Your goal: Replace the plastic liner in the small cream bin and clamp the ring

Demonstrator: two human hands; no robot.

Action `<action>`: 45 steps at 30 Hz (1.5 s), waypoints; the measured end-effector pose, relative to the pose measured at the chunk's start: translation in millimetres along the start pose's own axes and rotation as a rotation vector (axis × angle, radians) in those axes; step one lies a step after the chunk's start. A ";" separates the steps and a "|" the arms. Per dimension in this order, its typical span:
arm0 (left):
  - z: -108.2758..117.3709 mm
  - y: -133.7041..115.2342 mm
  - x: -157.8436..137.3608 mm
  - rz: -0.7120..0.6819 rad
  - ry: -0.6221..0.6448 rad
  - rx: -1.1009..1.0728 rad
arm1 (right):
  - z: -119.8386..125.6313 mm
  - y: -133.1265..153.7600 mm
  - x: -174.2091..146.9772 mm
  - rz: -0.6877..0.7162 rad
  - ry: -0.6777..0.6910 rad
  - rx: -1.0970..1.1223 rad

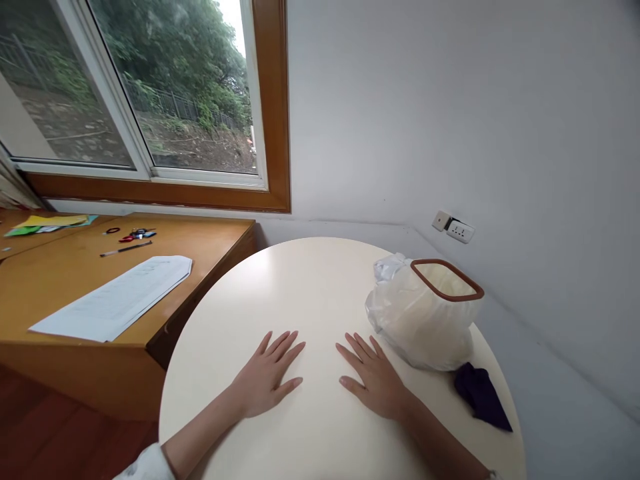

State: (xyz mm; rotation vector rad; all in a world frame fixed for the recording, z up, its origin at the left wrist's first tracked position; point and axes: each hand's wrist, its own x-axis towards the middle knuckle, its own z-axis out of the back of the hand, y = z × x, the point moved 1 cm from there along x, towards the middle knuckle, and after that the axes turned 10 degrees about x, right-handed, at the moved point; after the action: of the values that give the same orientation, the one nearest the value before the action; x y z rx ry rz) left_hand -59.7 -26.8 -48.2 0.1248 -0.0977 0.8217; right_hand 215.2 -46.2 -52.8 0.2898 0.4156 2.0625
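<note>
Both palms rest face down on a round cream table (305, 280). My left hand (267, 377) lies left of the table's middle, fingers spread, holding nothing. Across a short gap, my right hand (373, 377) is also flat with its fingers apart and nothing in it. Just beyond the right hand stands a bin (447, 280) with a brown rim, wrapped in a whitish translucent plastic bag (420, 327) that bunches up on its left side. A crumpled dark purple cloth (481, 397) lies to the right, near the table's edge. Neither hand touches the bag or the cloth.
A wooden desk (210, 233) on the left bears paper sheets (120, 293), a pen (126, 249), keys (139, 234), a black ring (113, 230) and coloured papers (53, 221). A window (175, 87) is above it. Wall sockets (460, 231) sit behind the bin.
</note>
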 end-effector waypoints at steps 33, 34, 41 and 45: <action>28.8 4.3 31.7 0.369 0.018 -0.332 | 4.6 -2.7 2.6 0.037 -0.318 0.135; 33.2 6.3 40.1 0.403 0.007 -0.337 | 4.7 -2.9 2.9 0.045 -0.328 0.142; 34.9 19.2 83.5 0.594 -0.372 -0.588 | 2.9 -11.4 7.2 0.068 -0.467 0.172; 14.1 19.1 79.2 0.638 -0.395 -0.662 | 2.2 -15.6 9.6 0.108 -0.526 0.180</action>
State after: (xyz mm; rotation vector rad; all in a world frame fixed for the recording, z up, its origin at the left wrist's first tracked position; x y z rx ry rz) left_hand -20.7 41.3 -22.1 -0.3930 -0.8051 1.3484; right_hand 223.4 -30.2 -56.8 0.9536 0.2632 1.9585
